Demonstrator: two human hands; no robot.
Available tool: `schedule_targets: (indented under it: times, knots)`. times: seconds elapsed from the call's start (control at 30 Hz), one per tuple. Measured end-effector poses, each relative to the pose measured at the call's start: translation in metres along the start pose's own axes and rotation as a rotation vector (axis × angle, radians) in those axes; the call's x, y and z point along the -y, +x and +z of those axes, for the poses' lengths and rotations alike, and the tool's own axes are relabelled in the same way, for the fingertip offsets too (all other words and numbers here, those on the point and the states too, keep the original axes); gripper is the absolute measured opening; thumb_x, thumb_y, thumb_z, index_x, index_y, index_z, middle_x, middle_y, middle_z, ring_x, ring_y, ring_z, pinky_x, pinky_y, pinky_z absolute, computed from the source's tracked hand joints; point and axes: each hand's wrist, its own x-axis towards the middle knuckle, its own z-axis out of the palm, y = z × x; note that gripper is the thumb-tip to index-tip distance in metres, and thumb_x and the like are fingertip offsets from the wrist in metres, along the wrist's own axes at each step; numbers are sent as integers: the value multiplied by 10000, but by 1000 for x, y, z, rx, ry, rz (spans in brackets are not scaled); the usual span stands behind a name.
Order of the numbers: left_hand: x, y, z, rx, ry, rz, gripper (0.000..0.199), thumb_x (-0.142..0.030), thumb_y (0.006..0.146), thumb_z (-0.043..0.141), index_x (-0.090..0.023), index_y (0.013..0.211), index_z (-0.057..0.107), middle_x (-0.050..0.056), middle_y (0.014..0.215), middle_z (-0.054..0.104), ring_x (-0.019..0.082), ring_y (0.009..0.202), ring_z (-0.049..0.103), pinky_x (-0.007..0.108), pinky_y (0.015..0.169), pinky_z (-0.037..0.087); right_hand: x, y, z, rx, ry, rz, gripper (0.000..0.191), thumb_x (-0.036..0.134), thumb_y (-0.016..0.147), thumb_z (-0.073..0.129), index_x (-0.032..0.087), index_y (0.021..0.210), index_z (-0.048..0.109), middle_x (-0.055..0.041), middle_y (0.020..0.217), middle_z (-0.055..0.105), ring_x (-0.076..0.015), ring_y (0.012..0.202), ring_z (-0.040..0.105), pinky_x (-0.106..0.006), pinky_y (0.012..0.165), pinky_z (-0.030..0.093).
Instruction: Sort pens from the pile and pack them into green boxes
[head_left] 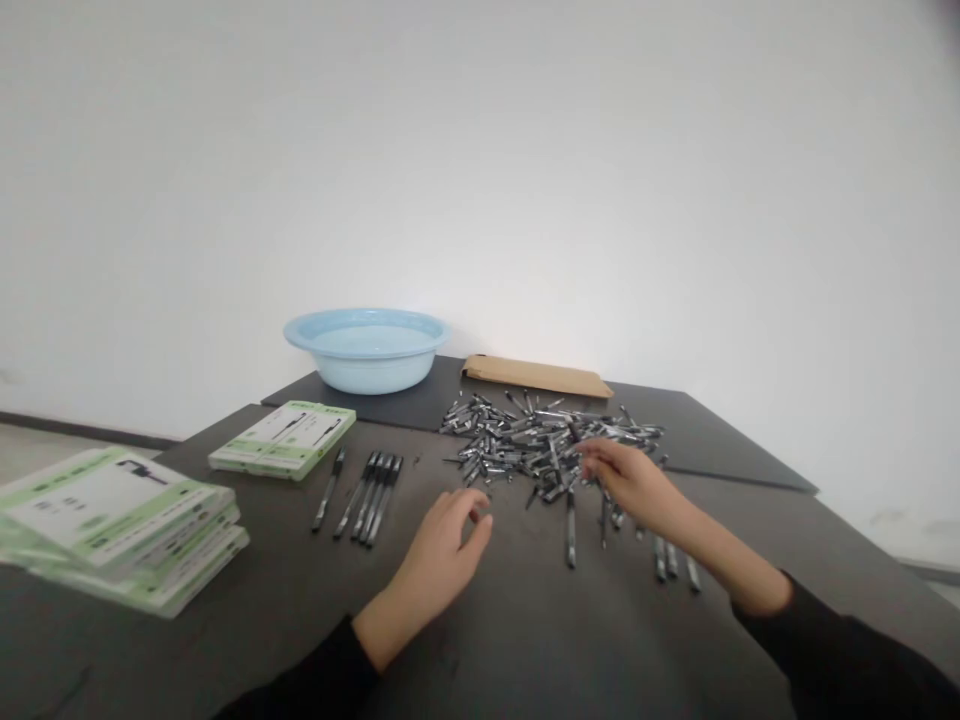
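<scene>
My left hand (pixel 450 540) hovers over the dark table, its fingers loosely curved and thumb apart, with nothing in it. Left of it lie several black-capped clear pens (pixel 377 500) side by side, with a single pen (pixel 328 490) a little apart. My right hand (pixel 626 480) is at the near right edge of a large heap of pens (pixel 517 435). Its fingertips are pinched at a dark pen (pixel 574 432), partly hidden by the fingers. Below that hand, one pen (pixel 571 530) points toward me, and a few more pens (pixel 672 560) lie under the forearm.
A stack of green-and-white boxes (pixel 127 515) stands at the left, and another such box (pixel 285 440) lies behind it. A light blue basin (pixel 371 350) is at the back left. A flat brown cardboard piece (pixel 536 376) lies behind the heap, near the white wall.
</scene>
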Motion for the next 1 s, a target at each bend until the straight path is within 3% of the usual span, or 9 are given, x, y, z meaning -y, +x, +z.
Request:
schedule_targets:
  times: [0.13, 0.23, 0.33, 0.47, 0.6, 0.7, 0.8, 0.9, 1.0]
  knots:
    - [-22, 9, 23, 130, -341, 49, 485, -457, 931, 481, -163, 1305, 579, 124, 1141, 660, 241, 1054, 599, 396, 974, 443, 0, -61, 23, -31, 333, 35, 174, 315, 949, 405, 209, 941, 543, -50, 852, 670, -167, 667, 630, -300, 670, 510]
    - [-44, 14, 37, 137, -522, 40, 596, -526, 925, 485, -160, 1394, 524, 149, 1257, 630, 259, 1149, 580, 413, 1026, 423, 15, -80, 45, -65, 414, -39, 174, 308, 970, 402, 213, 917, 537, -50, 847, 659, -173, 745, 634, -300, 728, 511]
    - [-56, 12, 44, 186, -605, 77, 675, -562, 896, 525, -164, 1440, 484, 162, 1301, 602, 260, 1060, 618, 397, 913, 497, 33, -87, 64, -73, 403, -73, 168, 272, 968, 417, 206, 894, 553, -40, 790, 657, -171, 728, 628, -287, 712, 496]
    - [-58, 1, 45, 237, -525, 165, 502, -473, 896, 563, -156, 1277, 642, 138, 1232, 637, 249, 1073, 614, 377, 947, 482, 43, -90, 88, -59, 379, -45, 184, 194, 933, 439, 184, 838, 596, -51, 751, 683, -170, 683, 633, -274, 657, 495]
    - [-55, -6, 49, 292, -514, 135, 367, -414, 939, 498, -150, 1040, 732, 106, 1084, 701, 231, 1064, 628, 368, 1019, 436, 43, -93, 99, 22, 344, -59, 192, 129, 879, 484, 172, 873, 671, -56, 819, 725, -173, 746, 663, -274, 684, 518]
    - [-53, -4, 49, 276, -526, 114, 374, -429, 946, 474, -152, 1032, 711, 96, 1059, 709, 221, 1025, 632, 356, 989, 447, 42, -94, 83, 92, 266, -80, 200, 105, 833, 533, 174, 920, 699, -49, 842, 732, -159, 711, 654, -254, 653, 504]
    - [-46, 2, 42, 190, -532, 60, 390, -467, 943, 452, -154, 964, 683, 90, 997, 703, 201, 908, 628, 318, 840, 488, 31, -79, 47, 87, 152, -74, 248, 112, 843, 514, 185, 967, 716, -39, 856, 742, -147, 691, 642, -244, 639, 481]
    - [-31, 6, 34, 109, -528, -27, 407, -502, 932, 446, -162, 793, 621, 43, 727, 641, 167, 696, 574, 285, 696, 456, 0, -33, 5, 18, 46, -6, 248, 112, 834, 501, 170, 950, 712, -39, 873, 753, -146, 720, 659, -235, 657, 485]
    - [-18, 7, 34, 80, -525, -94, 425, -534, 925, 443, -175, 732, 564, -14, 565, 514, 141, 577, 495, 266, 614, 396, -48, 37, -31, 12, -132, 181, 308, 85, 810, 493, 133, 1022, 712, -50, 833, 758, -139, 664, 652, -213, 609, 481]
